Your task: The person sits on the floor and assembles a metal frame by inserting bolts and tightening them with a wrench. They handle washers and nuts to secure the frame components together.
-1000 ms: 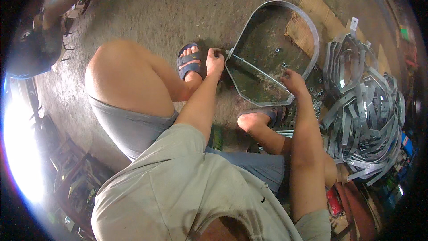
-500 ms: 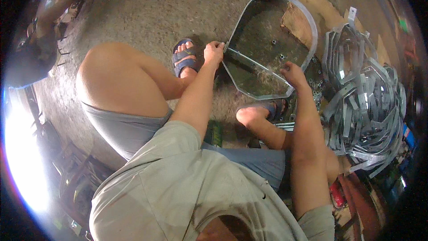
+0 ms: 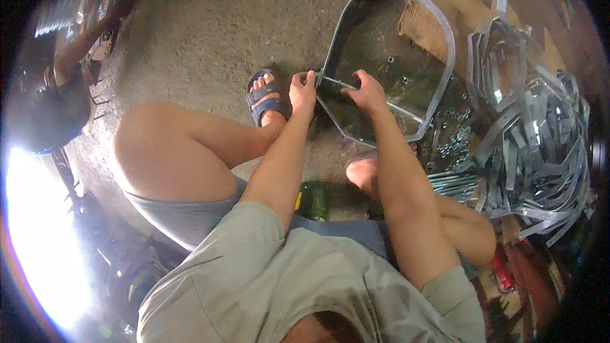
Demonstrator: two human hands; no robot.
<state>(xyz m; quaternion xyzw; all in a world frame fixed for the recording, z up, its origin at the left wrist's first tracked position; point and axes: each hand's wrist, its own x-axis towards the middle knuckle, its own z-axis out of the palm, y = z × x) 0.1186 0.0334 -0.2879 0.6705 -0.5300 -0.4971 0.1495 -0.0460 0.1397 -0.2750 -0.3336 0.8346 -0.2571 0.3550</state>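
A large teardrop-shaped hanger of flat metal strap [image 3: 448,32] rests on the ground in front of me, its rounded end far from me. A thin metal rod [image 3: 403,113] runs across it from the left side to the lower right. My left hand [image 3: 303,94] is closed in a pinch at the rod's left end, just outside the strap. Inside the loop, my right hand [image 3: 368,94] is at the rod near that end, thumb and forefinger apart. A small piece like a nut [image 3: 338,82] sits on the rod between both hands.
At the right lies a tangled heap of bent metal straps [image 3: 534,146]. Loose nuts [image 3: 454,143] and a bundle of rods [image 3: 454,184] lie beside my right forearm. Cardboard [image 3: 422,25] is partly behind the hanger. My sandalled left foot [image 3: 264,98] is left of my left hand.
My right hand has moved left along the rod, from its lower right end to near my left hand. The left hand stays at the rod's left end.
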